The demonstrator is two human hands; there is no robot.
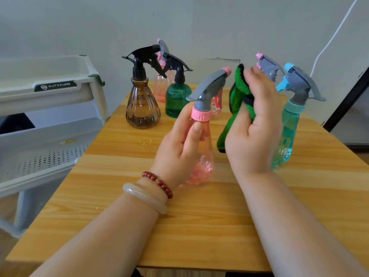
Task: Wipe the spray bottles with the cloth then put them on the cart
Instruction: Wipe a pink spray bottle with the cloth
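A light wooden worktop [199,226] is seen from above, with a white tiered cart [20,96] parked against its left edge. The cart's upper tray carries a dark label and its lower shelf is perforated. No bottle is seen on the cart.

Two bare forearms are stretched over the worktop. The left hand [179,148] is wrapped round the neck of a pink spray bottle [200,114], the thumb laid just under its pink collar. The bottle is held near the middle of the worktop, tilted slightly, with its grey trigger head pointed up and to the right. Whether its base rests on the wood cannot be told.

The right hand [257,132] is closed on a green cloth [235,98], which is bunched in the fingers and hangs down just beside the bottle's head. Contact between cloth and bottle cannot be made out.

Five more bottles are stood upright toward the back. A brown bottle [142,108], a dark green bottle [176,98] and a second pink one [160,86] are grouped at the left. A teal bottle [287,132] is placed at the right, partly hidden by the right hand, with another grey-and-pink sprayer [267,66] behind it.

A pale bangle [143,196] and a red bead bracelet [159,183] are worn on the left wrist.
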